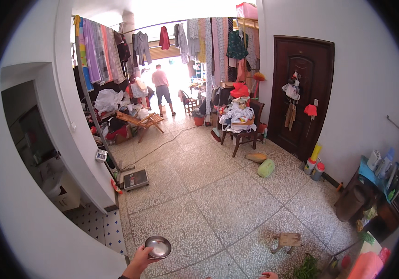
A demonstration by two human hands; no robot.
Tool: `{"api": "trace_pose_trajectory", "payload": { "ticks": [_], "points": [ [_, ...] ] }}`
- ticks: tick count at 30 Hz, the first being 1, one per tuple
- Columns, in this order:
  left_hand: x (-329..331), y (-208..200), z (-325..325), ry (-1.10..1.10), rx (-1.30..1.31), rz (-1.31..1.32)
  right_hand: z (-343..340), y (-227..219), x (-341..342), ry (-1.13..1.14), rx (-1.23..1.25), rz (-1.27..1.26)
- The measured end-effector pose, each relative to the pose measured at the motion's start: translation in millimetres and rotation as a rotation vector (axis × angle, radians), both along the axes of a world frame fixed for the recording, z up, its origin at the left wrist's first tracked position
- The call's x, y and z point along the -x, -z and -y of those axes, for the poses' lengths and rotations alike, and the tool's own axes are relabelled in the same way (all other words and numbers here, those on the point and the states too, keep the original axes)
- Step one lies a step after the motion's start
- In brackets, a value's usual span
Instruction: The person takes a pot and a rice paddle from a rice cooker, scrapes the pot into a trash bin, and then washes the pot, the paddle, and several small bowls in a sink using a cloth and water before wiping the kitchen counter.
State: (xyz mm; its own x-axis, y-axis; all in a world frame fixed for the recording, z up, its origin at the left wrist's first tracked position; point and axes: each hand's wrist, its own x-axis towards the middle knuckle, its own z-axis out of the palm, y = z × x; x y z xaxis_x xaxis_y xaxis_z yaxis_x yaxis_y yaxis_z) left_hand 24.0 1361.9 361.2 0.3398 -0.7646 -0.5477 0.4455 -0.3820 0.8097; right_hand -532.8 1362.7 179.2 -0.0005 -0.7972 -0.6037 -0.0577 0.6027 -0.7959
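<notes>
Low in the head view, my left hand [139,261] is closed on the rim of a small, shiny, round metal bowl [160,245]. The bowl's inside faces up, and I see nothing heaped in it. Only a sliver of my right hand [269,275] shows at the bottom edge, apart from the bowl. Most of its fingers lie outside the picture, so what it holds, if anything, is hidden. Nearest to it are a small wooden stool [289,240] and a bunch of green leafy vegetables [307,267] on the floor.
A platform scale [136,179] stands left. A green melon [266,168] and an orange-brown gourd [256,157] lie before a cloth-piled chair [236,139]. Right are a dark door [301,60] and a bin [351,203]. A person [161,86] stands far off by hanging laundry.
</notes>
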Motion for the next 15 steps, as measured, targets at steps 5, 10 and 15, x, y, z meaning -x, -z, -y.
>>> {"api": "trace_pose_trajectory", "payload": {
  "ticks": [5, 10, 15],
  "points": [
    [3, -7, 72, 0.0, -0.025, 0.071, 63, -16, -4, -0.08, 0.086, -0.24],
    [-9, -4, 76, -0.026, -0.013, 0.025, 103, -17, -28, -0.214, 0.003, -0.194],
    [-6, 5, 86, -0.074, 0.034, -0.069, 159, 52, -4, -0.228, 0.043, -0.089]
  ]
}}
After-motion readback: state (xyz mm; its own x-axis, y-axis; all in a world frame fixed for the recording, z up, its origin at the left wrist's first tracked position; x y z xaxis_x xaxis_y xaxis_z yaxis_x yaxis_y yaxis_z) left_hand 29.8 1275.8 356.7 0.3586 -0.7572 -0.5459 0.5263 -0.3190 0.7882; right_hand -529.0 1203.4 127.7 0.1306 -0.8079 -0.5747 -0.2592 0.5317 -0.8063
